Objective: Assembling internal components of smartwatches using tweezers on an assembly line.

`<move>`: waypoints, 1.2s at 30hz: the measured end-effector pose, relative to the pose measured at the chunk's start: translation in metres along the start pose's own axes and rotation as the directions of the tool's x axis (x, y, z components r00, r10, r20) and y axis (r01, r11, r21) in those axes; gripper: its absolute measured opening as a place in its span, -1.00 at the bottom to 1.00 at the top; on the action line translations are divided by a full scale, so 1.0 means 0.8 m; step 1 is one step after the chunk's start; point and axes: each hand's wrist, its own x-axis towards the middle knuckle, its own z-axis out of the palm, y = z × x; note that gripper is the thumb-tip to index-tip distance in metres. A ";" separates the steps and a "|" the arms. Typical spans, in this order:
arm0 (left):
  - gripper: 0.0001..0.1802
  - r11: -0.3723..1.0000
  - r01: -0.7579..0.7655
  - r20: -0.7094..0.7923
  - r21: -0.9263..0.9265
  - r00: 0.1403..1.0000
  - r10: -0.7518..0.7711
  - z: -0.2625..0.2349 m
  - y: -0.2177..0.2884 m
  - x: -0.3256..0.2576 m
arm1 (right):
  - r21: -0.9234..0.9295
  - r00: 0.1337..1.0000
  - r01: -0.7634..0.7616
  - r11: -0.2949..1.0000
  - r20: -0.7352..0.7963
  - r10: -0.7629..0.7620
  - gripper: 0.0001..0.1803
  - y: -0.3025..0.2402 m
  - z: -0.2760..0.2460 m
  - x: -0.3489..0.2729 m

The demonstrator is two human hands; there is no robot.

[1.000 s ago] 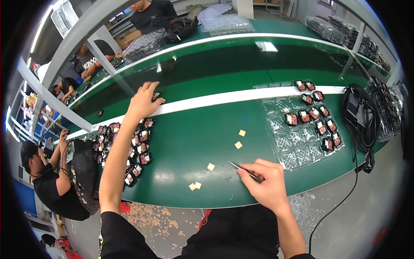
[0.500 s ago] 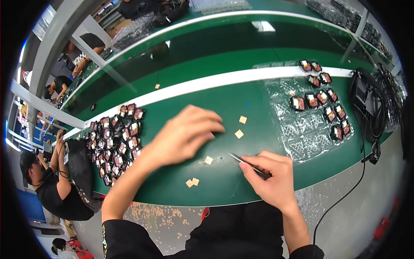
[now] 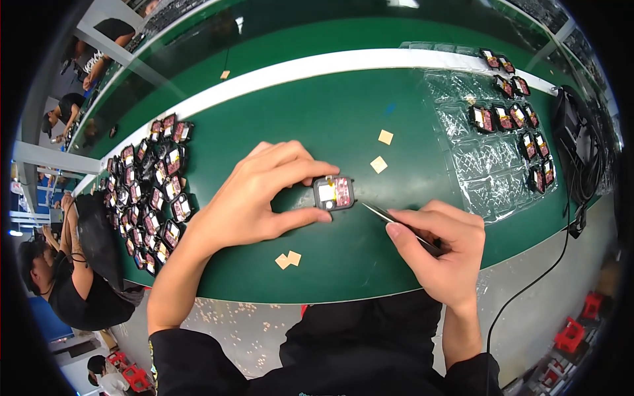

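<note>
Between the thumb and fingers of my left hand is a small electronic module with a black frame, a white block and a reddish board. It faces up over the green table. My right hand grips tweezers, their tips pointing at the module's right side but apart from it. Two tan squares lie beyond the module, to its right. Nearer me, two more tan squares touch each other.
On the left is a pile of similar modules. A clear plastic tray at right holds several modules along its far and right parts. Past it are a black device and coiled cables. A white rail runs along the table's far side.
My left hand has closed on a module and brought it in front of the tweezers. The single tan square near the middle no longer shows. The whole view has shifted.
</note>
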 end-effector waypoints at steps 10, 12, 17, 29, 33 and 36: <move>-0.30 0.989 -0.103 -0.065 0.111 0.992 0.110 0.010 -0.001 0.004 | -0.029 1.000 0.005 1.000 0.009 -0.005 -0.82 0.000 -0.001 0.001; -0.31 1.000 -0.009 -0.010 -0.028 1.000 0.008 0.008 0.020 0.000 | 0.025 1.000 -0.006 1.000 0.022 0.006 -0.82 0.003 -0.006 0.001; -0.32 0.990 -0.025 0.035 -0.136 0.999 0.030 0.024 0.029 0.003 | 0.089 0.999 -0.034 0.995 0.032 0.031 -0.83 0.008 -0.012 -0.001; -0.28 0.991 0.030 0.039 -0.134 0.999 -0.025 0.025 0.024 0.006 | -0.078 0.992 0.046 0.996 0.123 -0.036 -0.82 0.004 -0.003 0.005; -0.27 0.991 0.035 0.046 -0.128 0.999 -0.029 0.024 0.020 0.003 | -0.090 0.992 0.056 0.994 0.115 -0.046 -0.80 0.003 0.001 0.005; -0.27 0.992 0.040 0.040 -0.120 0.999 -0.036 0.026 0.023 0.004 | -0.100 0.992 0.081 0.992 0.100 -0.071 -0.78 0.005 -0.002 0.005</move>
